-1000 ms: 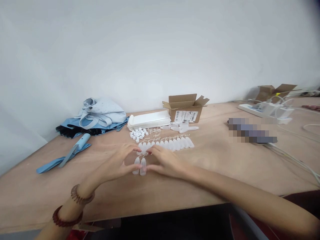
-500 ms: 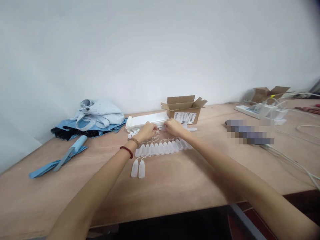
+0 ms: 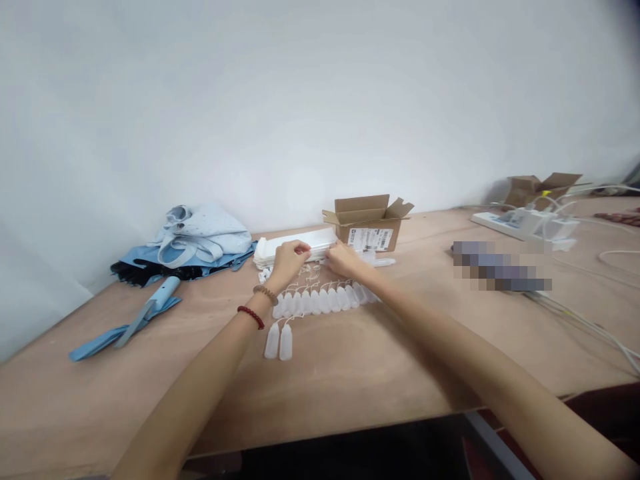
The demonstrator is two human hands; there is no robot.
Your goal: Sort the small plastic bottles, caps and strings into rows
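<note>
My left hand (image 3: 291,261), with two beaded bracelets at the wrist, is pinched at the front edge of a stack of flat white sheets or sleeves (image 3: 285,242). Close to its right, my right hand (image 3: 346,259) has its fingers curled closed. What either hand holds is too small to make out. Pale loose strings (image 3: 311,272) lie below and between the hands. Nearer to me, a row of small translucent white tube-like pieces (image 3: 323,300) with strings lies side by side, partly behind my right forearm. Two similar pieces (image 3: 279,342) lie apart in front.
An open cardboard box (image 3: 370,227) stands behind my right hand. To the left lie a blue umbrella (image 3: 163,293) and a pale blue cloth bag (image 3: 205,230). On the right are a partly blurred-out object (image 3: 500,267), a power strip (image 3: 525,225), cables and another box (image 3: 540,190).
My left hand has lifted slightly and moved a little left of my right hand, widening the gap between them. The whole view has shifted slightly.
</note>
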